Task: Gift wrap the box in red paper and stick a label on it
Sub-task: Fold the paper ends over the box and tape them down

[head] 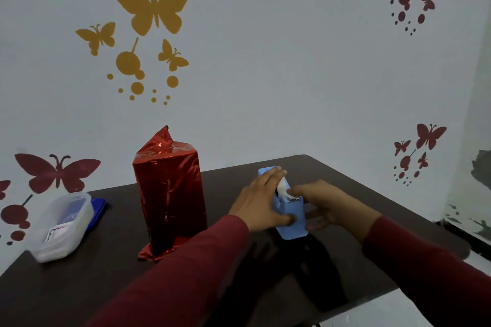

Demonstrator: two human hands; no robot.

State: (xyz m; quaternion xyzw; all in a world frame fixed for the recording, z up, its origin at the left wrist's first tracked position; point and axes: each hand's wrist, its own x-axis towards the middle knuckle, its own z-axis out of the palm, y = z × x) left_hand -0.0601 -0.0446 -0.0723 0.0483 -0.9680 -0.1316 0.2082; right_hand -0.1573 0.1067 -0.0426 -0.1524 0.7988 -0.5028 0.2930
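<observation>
A tall box covered in shiny red paper (pixel 170 191) stands upright on the dark table (pixel 79 287), left of centre. Loose paper sticks up in a point at its top and flares out at its base. Right of it sits a light blue tape dispenser (pixel 291 216). My left hand (pixel 261 200) grips the dispenser from the left side, fingers over its top. My right hand (pixel 322 202) is at the dispenser's cutter end, its fingertips pinching the end of the white tape (pixel 284 191).
A translucent plastic container (pixel 59 225) holding a white label with red and dark marks stands at the table's left, with its blue lid (pixel 98 210) beside it. The wall with butterfly stickers is close behind. The table's right edge (pixel 398 210) runs diagonally.
</observation>
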